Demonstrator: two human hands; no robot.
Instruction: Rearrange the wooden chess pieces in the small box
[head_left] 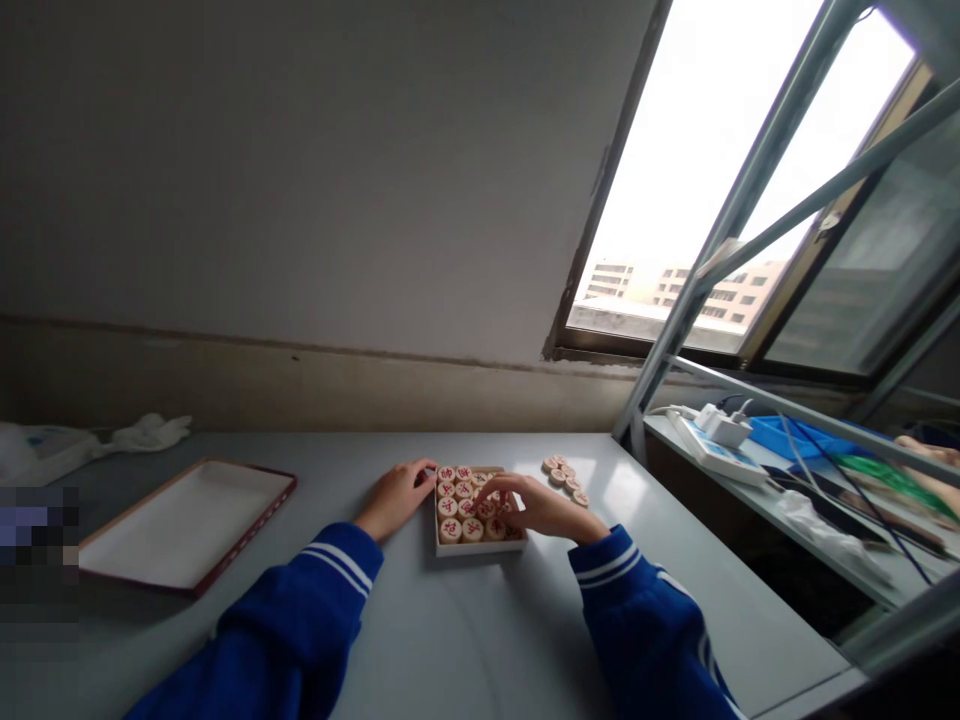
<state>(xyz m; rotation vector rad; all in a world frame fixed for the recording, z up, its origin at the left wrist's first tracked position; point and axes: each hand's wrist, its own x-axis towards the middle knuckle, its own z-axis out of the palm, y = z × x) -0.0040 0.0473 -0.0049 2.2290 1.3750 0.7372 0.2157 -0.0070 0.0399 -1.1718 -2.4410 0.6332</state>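
Observation:
A shallow box [480,549] stands on the table, filled with rows of round xiangqi pieces [472,530] marked with red characters. My left hand [397,497] lies at the box's left side, with thumb and fingers bent against its edge. Over the right part of the box arches my right hand [541,505]. Its bent fingers reach down among the pieces and close on one of them; the fingertips partly cover it. Just beyond the right hand, several loose xiangqi pieces [559,478] lie in a small cluster on the table.
On the left of the table [420,640] lies a box lid [161,520], its pale inside facing up. A white crumpled item [150,433] rests at the back left. To the right, a metal frame [675,320] rises before a side shelf holding a power strip [720,450] and cables.

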